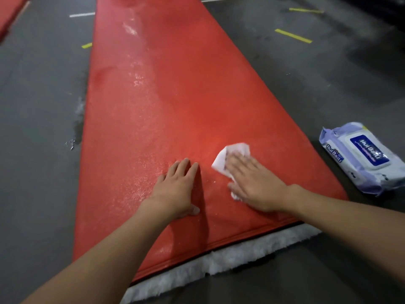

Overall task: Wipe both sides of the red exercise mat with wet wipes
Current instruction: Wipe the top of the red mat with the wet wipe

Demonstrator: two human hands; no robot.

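Note:
The long red exercise mat [157, 102] lies flat on the dark floor and runs away from me, its surface glistening with wet streaks. My right hand [254, 183] presses flat, fingers straight, on a white wet wipe [225, 159] near the mat's near right part; the wipe sticks out beyond the fingertips. My left hand [177, 189] rests flat on the mat just to the left, fingers straight, holding nothing.
A pack of wet wipes [363, 159] lies on the floor right of the mat. A white fluffy strip [219, 260] borders the mat's near edge. Yellow tape marks [292, 35] dot the grey floor [39, 128]. Another red mat [8, 12] shows at the far left.

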